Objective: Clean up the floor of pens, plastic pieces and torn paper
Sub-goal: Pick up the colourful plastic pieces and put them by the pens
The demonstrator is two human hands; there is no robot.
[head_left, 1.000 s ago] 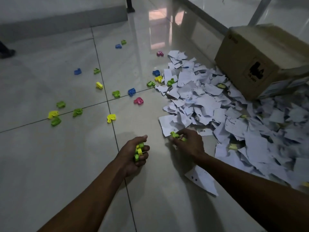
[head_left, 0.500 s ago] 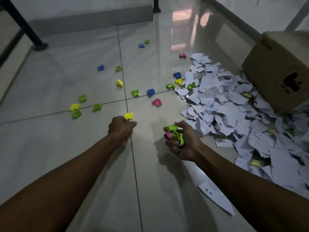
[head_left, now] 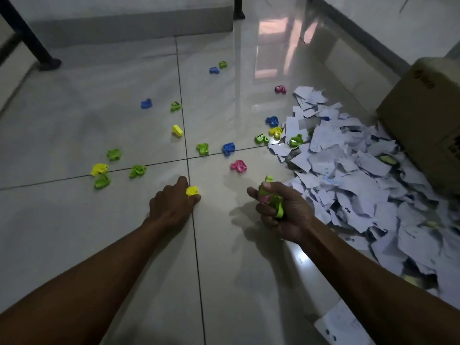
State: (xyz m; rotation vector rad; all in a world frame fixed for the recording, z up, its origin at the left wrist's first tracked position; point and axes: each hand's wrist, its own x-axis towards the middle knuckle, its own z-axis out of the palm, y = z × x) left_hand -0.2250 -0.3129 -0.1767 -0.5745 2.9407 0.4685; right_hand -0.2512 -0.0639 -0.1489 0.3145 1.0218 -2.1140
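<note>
Head camera looks down, near floor.

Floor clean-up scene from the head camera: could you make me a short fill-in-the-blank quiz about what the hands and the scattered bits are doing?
1. The left hand pinches a plastic piece whose colour is ____.
2. The right hand grips a bunch of plastic pieces, mostly ____ in colour.
3. The heap of torn paper lies on the ____ side of the view.
4. Beyond the heap stands a ____ box.

Missing words: yellow; green; right; cardboard
</note>
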